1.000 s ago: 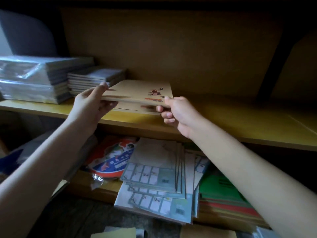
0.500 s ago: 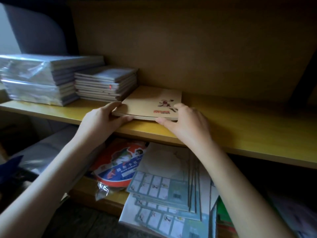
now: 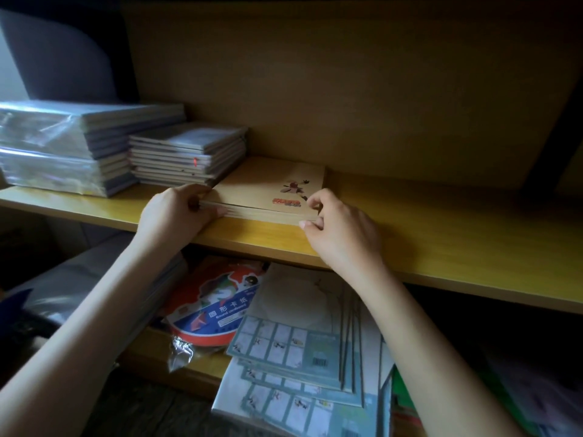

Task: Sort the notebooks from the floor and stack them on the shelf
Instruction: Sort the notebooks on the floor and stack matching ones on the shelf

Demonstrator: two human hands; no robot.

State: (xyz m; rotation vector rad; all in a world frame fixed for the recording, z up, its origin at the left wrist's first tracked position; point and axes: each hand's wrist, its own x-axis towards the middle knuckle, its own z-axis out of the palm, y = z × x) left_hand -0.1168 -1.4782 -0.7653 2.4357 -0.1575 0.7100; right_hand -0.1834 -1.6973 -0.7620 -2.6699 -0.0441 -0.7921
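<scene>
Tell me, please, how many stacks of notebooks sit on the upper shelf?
3: a plastic-wrapped stack far left, a grey stack beside it, a brown stack right of that.

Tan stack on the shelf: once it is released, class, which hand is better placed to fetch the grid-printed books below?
Right, probably. The right hand grips the tan stack at its right corner, above the grid-printed books; the left hand sits over the round card pack.
</scene>
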